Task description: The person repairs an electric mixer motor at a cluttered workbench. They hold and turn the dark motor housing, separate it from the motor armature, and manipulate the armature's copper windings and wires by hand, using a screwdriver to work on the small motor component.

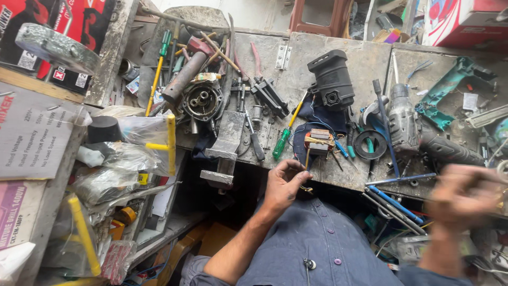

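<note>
A cluttered grey workbench (pixel 338 58) filled the upper frame, a person in a blue-grey shirt (pixel 317 243) seated below its front edge. At centre, the left hand (pixel 283 185) pinched a thin wire (pixel 307 159) between thumb and fingertips; it ran up to a small orange-and-copper wound coil block (pixel 319 141) lying on dark cloth near the bench edge. The work appeared to be at the stage of handling the coil's leads, calling for a steady, fine grip. The right hand (pixel 463 196), lower right, was blurred; its fingers could not be made out. A green-handled screwdriver (pixel 283 140), black motor housing (pixel 332 79) and grey drill body (pixel 403 124) crowded close around.
</note>
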